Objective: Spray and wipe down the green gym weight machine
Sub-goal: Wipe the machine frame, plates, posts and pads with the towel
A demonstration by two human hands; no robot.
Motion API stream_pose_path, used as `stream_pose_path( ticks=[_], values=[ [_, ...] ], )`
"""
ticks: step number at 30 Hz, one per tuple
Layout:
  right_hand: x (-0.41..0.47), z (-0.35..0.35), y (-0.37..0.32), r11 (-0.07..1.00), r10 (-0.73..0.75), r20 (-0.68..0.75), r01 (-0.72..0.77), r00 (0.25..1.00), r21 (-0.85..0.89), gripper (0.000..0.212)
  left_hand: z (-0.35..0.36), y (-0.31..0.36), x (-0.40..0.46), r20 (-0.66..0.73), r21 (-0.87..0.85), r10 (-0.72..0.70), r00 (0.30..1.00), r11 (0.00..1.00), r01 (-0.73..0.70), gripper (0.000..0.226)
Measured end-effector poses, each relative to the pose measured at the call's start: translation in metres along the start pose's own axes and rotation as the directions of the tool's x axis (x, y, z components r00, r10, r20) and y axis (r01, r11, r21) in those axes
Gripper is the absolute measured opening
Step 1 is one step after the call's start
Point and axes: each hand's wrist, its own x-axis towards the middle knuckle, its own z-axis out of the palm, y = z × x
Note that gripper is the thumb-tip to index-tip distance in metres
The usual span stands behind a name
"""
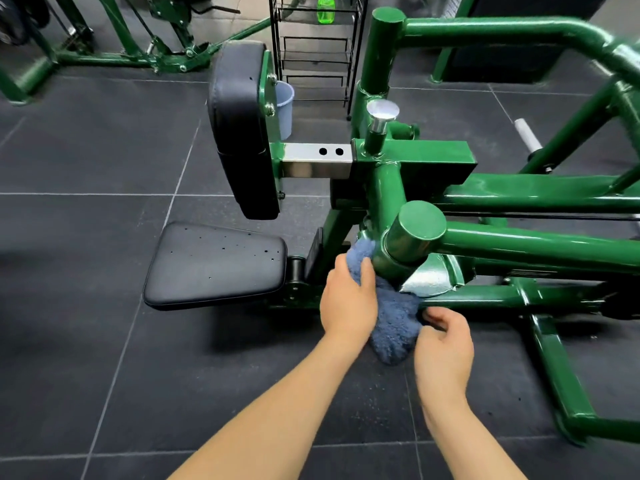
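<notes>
- view looks down from a person's head onto 2 bare forearms reaching toward a green weight machine (512, 237) on a dark tiled floor (86, 237)
- the left hand (348, 299) grips a blue cloth (393, 320), fingers curled over its upper part and pressing it against the lower end of a round green post, just below the capped end of the post (420, 226)
- the cloth hangs down between the 2 hands, its lower end loose above the floor
- the right hand (443, 344) sits just right of the cloth, fingers curled and touching its edge; whether they pinch it cannot be told
- a black seat pad (214, 265) lies left of the hands, with a black back pad (239, 133) upright above it
- farther back, a green spray bottle (326, 8) stands on a black wire rack (315, 57), and a pale blue bucket (285, 105) sits behind the back pad
</notes>
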Motion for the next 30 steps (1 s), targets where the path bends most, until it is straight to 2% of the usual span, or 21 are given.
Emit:
stream_pose_path(
  ticks=[2,3,4,6,8,9,11,13,16,17,19,21,23,26,30],
  values=[
    [-0.005,0.000,0.004,1.000,0.031,0.018,-0.031,0.999,-0.006,0.031,0.000,-0.018,0.004,0.139,0.135,-0.105,0.985,0.987,0.086,0.033],
    [-0.007,-0.002,0.007,0.999,0.052,0.033,-0.052,0.998,-0.002,0.030,0.000,-0.023,0.003,0.158,0.158,-0.138,0.978,0.981,0.113,0.032],
    [-0.008,-0.003,0.010,0.998,0.065,0.043,-0.065,0.997,0.007,0.029,-0.001,-0.022,0.000,0.132,0.132,-0.119,0.984,0.986,0.102,0.031],
    [-0.007,-0.005,0.013,0.997,0.073,0.045,-0.074,0.996,0.036,0.024,-0.006,-0.007,-0.014,-0.022,-0.028,-0.007,1.000,1.000,0.006,0.033],
    [-0.002,-0.002,0.011,0.990,0.087,0.044,-0.092,0.995,0.103,0.013,-0.008,0.016,-0.027,-0.153,-0.185,0.061,0.986,0.979,-0.090,0.040],
    [0.001,0.003,0.010,0.984,0.114,0.049,-0.119,0.992,0.131,0.012,-0.006,0.026,-0.029,-0.180,-0.230,0.047,0.982,0.969,-0.089,0.041],
    [0.007,0.011,0.008,0.958,0.194,0.033,-0.197,0.980,0.207,0.019,0.003,0.039,-0.024,-0.180,-0.255,-0.069,0.981,0.967,0.021,0.041],
    [0.009,0.018,0.008,0.934,0.241,0.019,-0.238,0.970,0.267,0.027,0.006,0.031,-0.010,-0.105,-0.243,-0.149,0.983,0.963,0.120,0.044],
    [-0.003,0.026,0.013,0.952,0.228,-0.022,-0.219,0.973,0.212,0.018,0.004,-0.001,0.016,0.199,-0.195,-0.274,0.941,0.930,0.312,0.041],
    [-0.009,0.026,0.012,0.953,0.221,-0.022,-0.211,0.975,0.219,0.019,0.002,-0.010,0.020,0.249,-0.150,-0.287,0.925,0.932,0.329,0.042],
    [-0.018,0.027,0.005,0.952,0.185,0.013,-0.182,0.983,0.247,0.023,-0.003,-0.014,0.027,0.182,-0.124,-0.221,0.958,0.962,0.245,0.043],
    [-0.022,0.028,0.000,0.945,0.148,0.052,-0.156,0.988,0.289,0.024,-0.008,-0.006,0.036,0.031,-0.209,-0.103,0.994,0.972,0.107,0.040],
    [-0.027,0.033,-0.006,0.933,0.123,0.116,-0.154,0.986,0.325,0.041,-0.013,0.005,0.047,-0.052,-0.230,0.030,0.998,0.972,-0.041,0.038],
    [-0.025,0.044,-0.008,0.946,0.107,0.118,-0.137,0.987,0.294,0.058,-0.012,0.015,0.063,0.033,-0.115,0.164,0.986,0.981,-0.160,0.027],
    [-0.014,0.054,-0.002,0.972,0.124,0.045,-0.130,0.991,0.194,0.052,-0.013,0.013,0.070,0.106,-0.137,0.105,0.989,0.986,-0.090,0.019]
  ],
)
